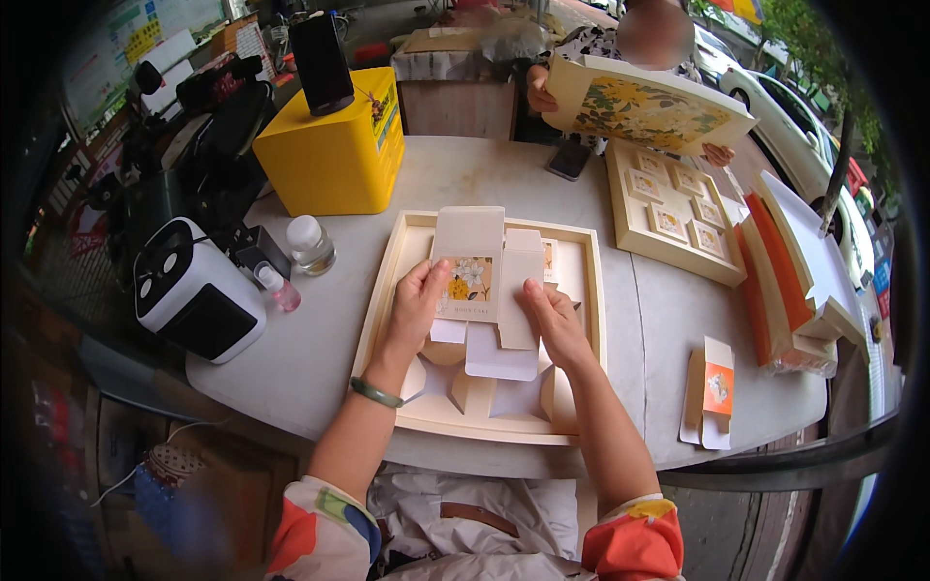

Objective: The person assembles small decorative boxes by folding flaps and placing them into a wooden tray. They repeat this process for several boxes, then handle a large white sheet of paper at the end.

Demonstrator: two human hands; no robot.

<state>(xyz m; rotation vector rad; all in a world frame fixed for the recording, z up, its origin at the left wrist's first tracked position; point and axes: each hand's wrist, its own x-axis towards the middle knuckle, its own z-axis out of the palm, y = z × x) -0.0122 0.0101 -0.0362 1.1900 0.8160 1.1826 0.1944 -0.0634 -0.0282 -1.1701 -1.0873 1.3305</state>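
Patterned sleeves at seven and five o'clock lead to the left hand and right hand, pinching an open-flapped carton at its nine and three o'clock sides over a tray, where uneven thumb pressure could crease its panels.

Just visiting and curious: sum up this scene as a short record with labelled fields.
Left hand: holding the left side of a partly unfolded flower-printed carton
Right hand: thumb on the carton's right-hand panel
Beneath: large cream tray on a table
Right: small orange-and-cream carton
Across: another person holding a flower-printed cover beside a cream box
Left: yellow case, dark upright device on top
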